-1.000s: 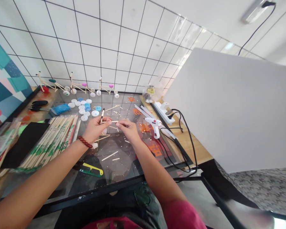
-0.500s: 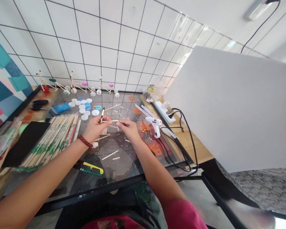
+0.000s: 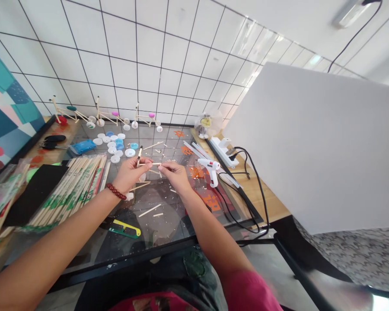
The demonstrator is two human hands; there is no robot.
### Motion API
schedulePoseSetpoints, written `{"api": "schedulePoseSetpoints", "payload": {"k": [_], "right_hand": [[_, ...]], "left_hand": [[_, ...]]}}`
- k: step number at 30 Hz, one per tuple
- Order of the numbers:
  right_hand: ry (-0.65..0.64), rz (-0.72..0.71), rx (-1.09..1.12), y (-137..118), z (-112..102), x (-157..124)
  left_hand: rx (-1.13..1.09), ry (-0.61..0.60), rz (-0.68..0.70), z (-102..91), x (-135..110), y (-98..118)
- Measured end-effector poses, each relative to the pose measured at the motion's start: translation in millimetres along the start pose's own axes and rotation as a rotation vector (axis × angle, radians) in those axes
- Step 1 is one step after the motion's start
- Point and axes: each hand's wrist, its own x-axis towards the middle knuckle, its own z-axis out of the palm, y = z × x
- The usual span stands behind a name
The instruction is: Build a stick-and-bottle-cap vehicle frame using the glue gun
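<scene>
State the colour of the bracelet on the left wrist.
Beaded bracelet: dark red, in the head view.

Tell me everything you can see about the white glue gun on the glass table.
The hot glue gun is a white plastic pistol-shaped tool, with its nozzle end pointing up and left and its grip angled down toward the person. It appears to lie on its side on the glass tabletop, with translucent glue sticks just beyond it. A black cord runs nearby, though its connection is hidden. The person's right hand is beside it, not touching it.
</scene>
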Motion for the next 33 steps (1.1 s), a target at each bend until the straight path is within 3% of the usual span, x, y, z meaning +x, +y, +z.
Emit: {"api": "schedulePoseSetpoints", "payload": {"k": [33], "right_hand": [[0.013,-0.018,0.123,-8,0,-2]], "left_hand": [[-0.086,-0.028,0.013,1.8,-4,5]]}}
